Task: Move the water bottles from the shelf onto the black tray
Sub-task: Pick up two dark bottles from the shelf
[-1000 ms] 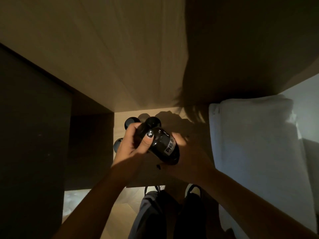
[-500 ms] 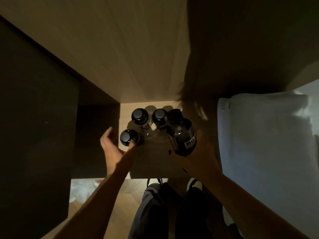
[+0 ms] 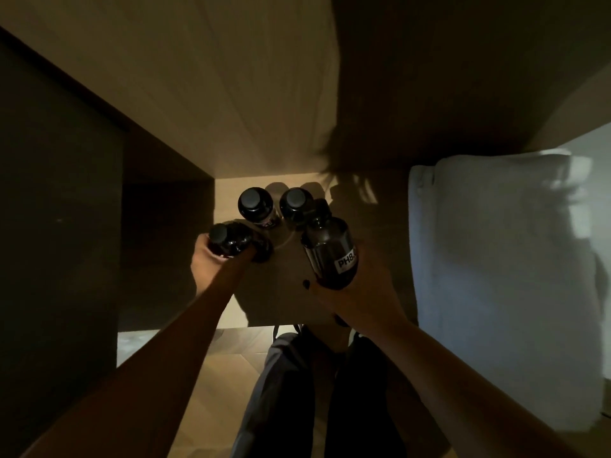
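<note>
Head view: dim wooden shelf (image 3: pixel 330 302), seen from above.
Left hand (image 3: pixel 211 262): fingers wrapped round front-left bottle (image 3: pixel 231 241), standing on shelf.
Right hand (image 3: pixel 357 292): clasped tilted labelled bottle (image 3: pixel 330 252), lifted.
Rear bottles (image 3: pixel 256 206): two stood upright behind.

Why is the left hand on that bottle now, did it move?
Yes. The left hand went forward onto the near-left bottle standing on the shelf; before, it hovered open just short of it.
</note>
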`<act>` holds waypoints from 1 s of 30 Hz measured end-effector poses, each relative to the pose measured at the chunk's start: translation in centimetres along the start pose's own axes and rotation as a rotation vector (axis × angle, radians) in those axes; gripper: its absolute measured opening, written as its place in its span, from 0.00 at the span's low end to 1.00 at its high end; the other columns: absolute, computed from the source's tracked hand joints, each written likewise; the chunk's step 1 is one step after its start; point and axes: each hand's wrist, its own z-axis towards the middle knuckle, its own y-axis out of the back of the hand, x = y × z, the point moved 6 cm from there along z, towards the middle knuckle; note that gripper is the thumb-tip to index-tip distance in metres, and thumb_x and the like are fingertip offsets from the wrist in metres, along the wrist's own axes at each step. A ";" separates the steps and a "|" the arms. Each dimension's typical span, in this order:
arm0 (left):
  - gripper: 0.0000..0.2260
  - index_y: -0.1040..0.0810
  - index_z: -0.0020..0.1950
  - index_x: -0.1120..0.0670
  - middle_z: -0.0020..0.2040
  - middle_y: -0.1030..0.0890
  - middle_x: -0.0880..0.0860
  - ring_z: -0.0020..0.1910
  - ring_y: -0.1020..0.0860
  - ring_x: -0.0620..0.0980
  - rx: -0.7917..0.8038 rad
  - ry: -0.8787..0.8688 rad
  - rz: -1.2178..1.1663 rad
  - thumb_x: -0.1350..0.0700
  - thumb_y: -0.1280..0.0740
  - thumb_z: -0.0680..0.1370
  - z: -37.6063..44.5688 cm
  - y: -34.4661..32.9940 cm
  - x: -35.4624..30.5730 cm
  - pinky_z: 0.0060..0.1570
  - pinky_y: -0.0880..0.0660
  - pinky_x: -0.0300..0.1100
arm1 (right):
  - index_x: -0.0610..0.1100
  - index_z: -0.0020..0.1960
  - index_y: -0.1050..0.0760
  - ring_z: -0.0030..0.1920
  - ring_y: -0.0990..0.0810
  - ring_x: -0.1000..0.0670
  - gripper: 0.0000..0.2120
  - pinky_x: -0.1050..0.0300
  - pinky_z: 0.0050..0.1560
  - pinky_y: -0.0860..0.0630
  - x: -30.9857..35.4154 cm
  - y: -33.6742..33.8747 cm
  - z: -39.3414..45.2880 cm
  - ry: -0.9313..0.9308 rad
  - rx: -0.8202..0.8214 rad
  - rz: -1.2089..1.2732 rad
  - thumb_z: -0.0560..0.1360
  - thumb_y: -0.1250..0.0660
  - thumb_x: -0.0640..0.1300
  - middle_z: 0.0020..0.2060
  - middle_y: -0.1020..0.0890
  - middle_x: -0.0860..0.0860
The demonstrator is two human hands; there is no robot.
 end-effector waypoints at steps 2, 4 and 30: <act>0.30 0.31 0.67 0.55 0.62 0.25 0.51 0.62 0.27 0.49 -0.042 0.011 -0.070 0.61 0.24 0.68 -0.7 0.8 -0.7 0.61 0.29 0.45 | 0.49 0.56 0.30 0.39 0.20 0.56 0.24 0.65 0.39 0.21 0.3 0.1 -0.3 0.005 0.012 0.003 0.64 0.23 0.49 0.41 0.20 0.53; 0.26 0.29 0.65 0.54 0.60 0.24 0.51 0.63 0.27 0.51 -0.090 0.019 -0.168 0.59 0.25 0.69 -1.8 1.8 -1.9 0.64 0.29 0.48 | 0.48 0.55 0.30 0.38 0.20 0.56 0.23 0.68 0.37 0.23 1.0 0.3 -0.5 -0.015 0.010 0.052 0.65 0.24 0.47 0.40 0.21 0.53; 0.20 0.21 0.57 0.53 0.43 0.17 0.56 0.42 0.17 0.53 0.649 0.024 -0.980 0.41 0.37 0.74 -29.1 11.5 -31.5 0.37 0.21 0.47 | 0.44 0.57 0.23 0.43 0.18 0.43 0.19 0.46 0.48 0.24 26.5 15.4 -18.4 -0.064 0.034 1.180 0.72 0.36 0.53 0.41 0.16 0.43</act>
